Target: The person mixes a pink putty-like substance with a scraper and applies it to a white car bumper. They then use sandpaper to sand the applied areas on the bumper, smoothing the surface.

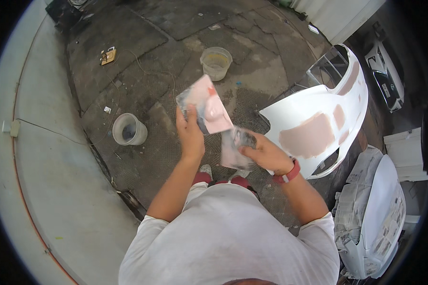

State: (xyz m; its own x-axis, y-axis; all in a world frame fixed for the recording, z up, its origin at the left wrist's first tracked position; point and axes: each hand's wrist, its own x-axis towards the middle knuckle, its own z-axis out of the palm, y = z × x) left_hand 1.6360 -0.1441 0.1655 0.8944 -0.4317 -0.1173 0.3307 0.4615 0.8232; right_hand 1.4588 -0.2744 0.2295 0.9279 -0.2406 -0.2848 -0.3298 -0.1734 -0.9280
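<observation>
Board [213, 105] in left hand [192, 135], just ahead and left of the plate [230, 153] in right hand [267, 154]. Front bucket [217, 75] on floor [257, 61] beyond the board; side bucket [138, 136] farther left, near the wall [47, 166]. Bumper [349, 102] to the right, second car part [381, 199] right of the right arm [303, 197].

Pink, and plenty of it, spread across the upper plate [215, 119], streaked orange-red and smudged grey-black! The lower plate [229, 151] showed paler pink with dark blotches. The white bumper [329, 111] wore dusty pinkish-brown patches [307, 135], while a red wristband [288, 174] flared against dark, finely cross-hatched flooring [145, 161].
</observation>
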